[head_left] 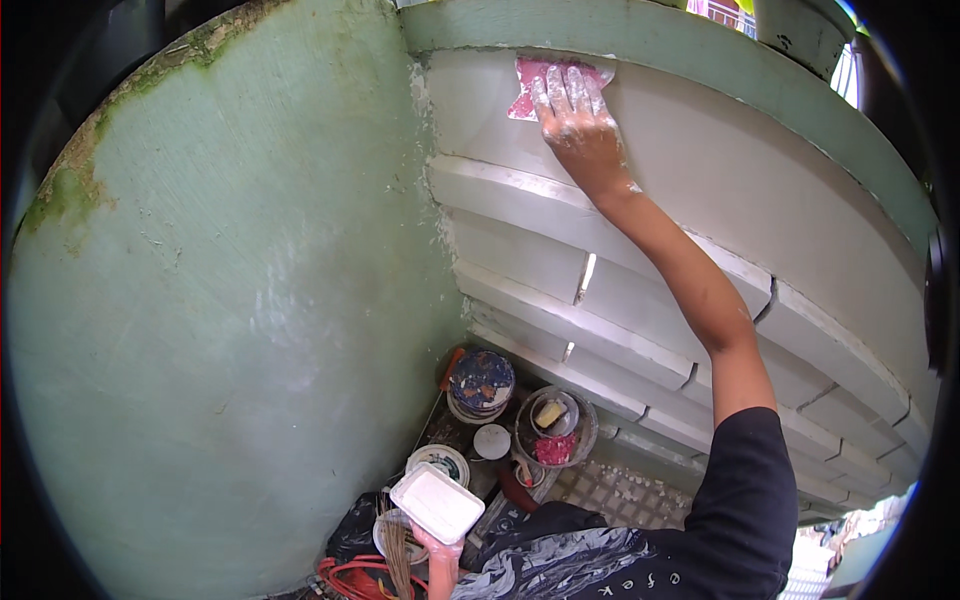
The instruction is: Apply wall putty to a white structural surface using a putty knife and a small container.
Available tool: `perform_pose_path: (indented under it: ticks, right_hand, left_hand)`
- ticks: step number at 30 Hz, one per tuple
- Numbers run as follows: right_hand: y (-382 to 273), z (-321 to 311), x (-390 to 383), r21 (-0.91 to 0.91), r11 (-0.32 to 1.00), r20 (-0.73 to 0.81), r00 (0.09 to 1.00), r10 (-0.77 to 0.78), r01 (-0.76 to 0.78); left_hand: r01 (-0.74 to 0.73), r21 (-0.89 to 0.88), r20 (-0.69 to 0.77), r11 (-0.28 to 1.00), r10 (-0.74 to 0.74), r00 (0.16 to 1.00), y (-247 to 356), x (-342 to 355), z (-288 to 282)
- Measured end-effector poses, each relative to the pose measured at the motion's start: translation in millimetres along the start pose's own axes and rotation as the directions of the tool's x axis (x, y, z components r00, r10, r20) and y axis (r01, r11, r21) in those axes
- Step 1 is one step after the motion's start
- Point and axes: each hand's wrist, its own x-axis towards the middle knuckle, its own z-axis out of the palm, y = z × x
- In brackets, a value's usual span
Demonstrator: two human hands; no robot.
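Scraper (529,77), clamped in the right grip (578,118), met the wall (720,150) just under the ledge (500,28); the left grip (440,546) clasped a tray (437,503). Smoothing seemed in hand; the next stroke likely called for even pressure.

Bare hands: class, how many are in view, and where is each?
2. The right hand is on a flat pink scraper against the pale wall, under the green ledge; the left hand, partly hidden, holds a white rectangular tray at lower centre.
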Motion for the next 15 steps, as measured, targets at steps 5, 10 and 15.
perform_pose_path:
  ticks: [5,10,15]
  right_hand:
    - [-7.9,-20.4,-9.9,0.123,0.991,0.116,0.991,-0.07,0.056]
    - [13.7,-23.7,5.7,0.165,0.985,0.111,0.992,-0.067,0.048]
    - [2.7,-7.5,-25.0,0.097,0.978,0.081,0.977,-0.195,0.187]
  left_hand:
    - [0.005,-0.018,-0.005,1.0,-0.005,1.0,-0.8,-6.8,-9.9]
    - [0.018,-0.038,0.003,0.999,-0.018,1.0,-2.2,-8.1,-17.8]
    - [0.024,-0.053,0.004,0.998,-0.024,1.0,-2.1,-16.1,-26.3]
